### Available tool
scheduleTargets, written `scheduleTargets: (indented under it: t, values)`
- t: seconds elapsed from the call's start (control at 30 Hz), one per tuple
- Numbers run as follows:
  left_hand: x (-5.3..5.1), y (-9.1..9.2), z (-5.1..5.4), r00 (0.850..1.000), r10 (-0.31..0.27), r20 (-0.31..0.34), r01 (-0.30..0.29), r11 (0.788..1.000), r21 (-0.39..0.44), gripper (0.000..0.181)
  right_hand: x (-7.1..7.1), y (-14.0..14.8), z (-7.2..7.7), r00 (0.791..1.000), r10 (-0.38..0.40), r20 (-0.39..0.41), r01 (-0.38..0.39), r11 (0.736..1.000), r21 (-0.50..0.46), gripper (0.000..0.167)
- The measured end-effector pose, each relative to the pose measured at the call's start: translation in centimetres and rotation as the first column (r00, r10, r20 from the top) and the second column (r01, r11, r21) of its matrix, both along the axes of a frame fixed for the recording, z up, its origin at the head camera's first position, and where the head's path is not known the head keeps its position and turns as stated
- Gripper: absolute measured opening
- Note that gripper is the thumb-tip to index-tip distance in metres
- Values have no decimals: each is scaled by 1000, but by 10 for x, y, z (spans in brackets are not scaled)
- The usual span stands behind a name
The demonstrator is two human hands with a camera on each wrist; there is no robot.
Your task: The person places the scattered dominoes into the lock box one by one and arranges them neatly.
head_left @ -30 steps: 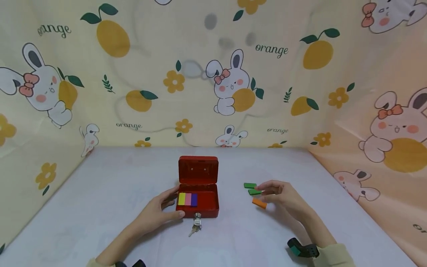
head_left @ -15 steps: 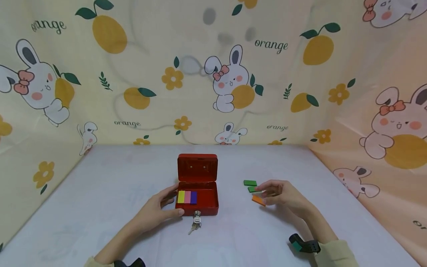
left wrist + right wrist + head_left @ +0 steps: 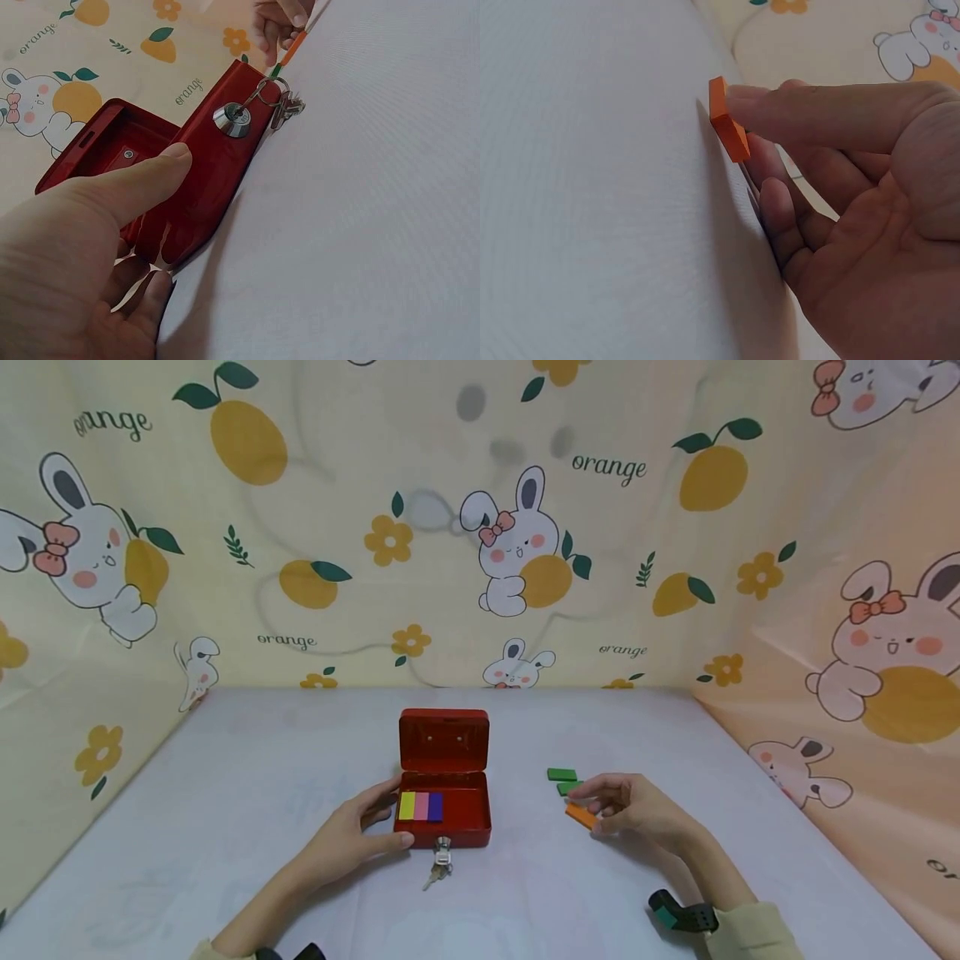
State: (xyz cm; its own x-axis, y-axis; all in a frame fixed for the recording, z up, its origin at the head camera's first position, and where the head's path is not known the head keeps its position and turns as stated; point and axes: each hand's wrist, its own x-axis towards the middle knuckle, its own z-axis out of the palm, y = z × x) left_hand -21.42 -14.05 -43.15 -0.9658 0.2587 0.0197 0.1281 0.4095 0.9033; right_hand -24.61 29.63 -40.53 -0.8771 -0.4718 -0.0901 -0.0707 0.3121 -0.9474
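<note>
A red metal cash box (image 3: 469, 837) stands on the table with its lid raised. Yellow, pink and purple blocks (image 3: 421, 807) lie side by side at the left of its inside. My left hand (image 3: 347, 837) grips the box's left end, thumb on the front wall and fingers round the side. To the right, my right hand (image 3: 637, 810) pinches an orange block (image 3: 730, 127) between thumb and fingers, low over the table. Just beyond it lie a green block (image 3: 562, 774) and a second green block (image 3: 567, 788), partly hidden by the fingers.
A key ring with keys (image 3: 283, 109) hangs from the lock (image 3: 232, 120) on the box's front. The white table (image 3: 300, 735) ends at a patterned cloth (image 3: 337, 510) at the back and both sides.
My right thumb has come down and nearer along the orange block, and the fingers now close on it. My left hand and the cash box stay as they were.
</note>
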Motion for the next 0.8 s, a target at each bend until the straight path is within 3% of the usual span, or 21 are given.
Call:
scheduleTargets:
  t: [0.4,0.8]
  values:
    - [-1,-3,-2,999,-29,-21,29,1000,-1,87,2,-6,1,1000,-11,-3,11,999,53,50]
    - [-1,-5,-2,999,-33,-27,32,999,-15,86,2,-8,1,998,-12,-56,19,994,112,50]
